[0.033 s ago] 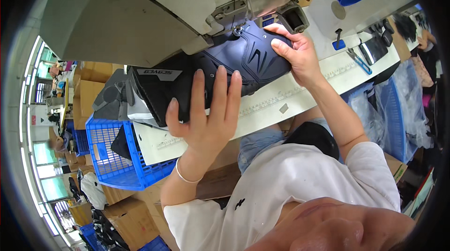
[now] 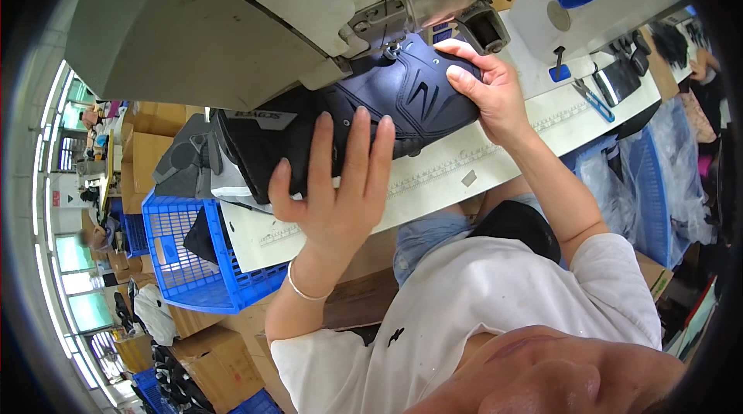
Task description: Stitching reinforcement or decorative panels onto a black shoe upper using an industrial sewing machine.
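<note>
A dark, moulded protective pad [image 2: 433,97] with grooved black markings lies on the white sewing table, under the needle area of a sewing machine [image 2: 364,31]. Its black fabric end [image 2: 267,147], with a grey label, reaches left beneath the machine's body. My left hand [image 2: 337,189] rests flat on this black part, fingers spread. At the pad's right end my right hand [image 2: 495,93] grips the edge, thumb on top and fingers around the far side. Where the needle meets the pad is too small to make out.
A ruler strip [image 2: 480,152] runs along the table's near side. Blue-handled snips [image 2: 596,102] lie at the right beside a black piece [image 2: 618,83]. A blue crate [image 2: 186,244] stands at the left; another blue crate [image 2: 646,182] with plastic bags is at the right.
My left hand has slid slightly left and away from me. The pad's black left end has shifted a little with it. My right hand stays nearly in place.
</note>
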The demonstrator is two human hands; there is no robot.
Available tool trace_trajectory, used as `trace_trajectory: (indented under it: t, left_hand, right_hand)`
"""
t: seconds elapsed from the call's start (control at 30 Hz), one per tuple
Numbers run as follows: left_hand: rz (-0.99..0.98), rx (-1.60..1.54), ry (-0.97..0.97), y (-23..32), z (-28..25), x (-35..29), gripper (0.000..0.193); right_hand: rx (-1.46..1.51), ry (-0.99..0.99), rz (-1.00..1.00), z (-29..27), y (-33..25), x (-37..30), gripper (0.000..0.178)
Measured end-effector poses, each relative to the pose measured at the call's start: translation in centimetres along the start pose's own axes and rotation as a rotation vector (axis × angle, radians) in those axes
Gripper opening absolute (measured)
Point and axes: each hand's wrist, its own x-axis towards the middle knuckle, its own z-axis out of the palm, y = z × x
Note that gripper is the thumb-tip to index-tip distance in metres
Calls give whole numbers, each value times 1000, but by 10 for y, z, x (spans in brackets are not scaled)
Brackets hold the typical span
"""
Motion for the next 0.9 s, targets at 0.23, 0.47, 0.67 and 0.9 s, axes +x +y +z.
trace_trajectory:
  t: [0.23, 0.47, 0.67, 0.9]
  left_hand:
    - [16, -50, 21, -7, 4, -2, 13]
    - [36, -136, 11, -30, 20, -6, 17]
    - [91, -142, 16, -43, 27, -6, 22]
    - [97, -102, 0, -37, 18, -4, 18]
  right_hand:
    - [28, 65, -84, 10, 3, -5, 27]
    - [-165, 30, -177, 14, 14, -15, 27]
    - [-203, -40, -175, 13, 18, -25, 39]
    - [-164, -15, -170, 9, 13, -20, 43]
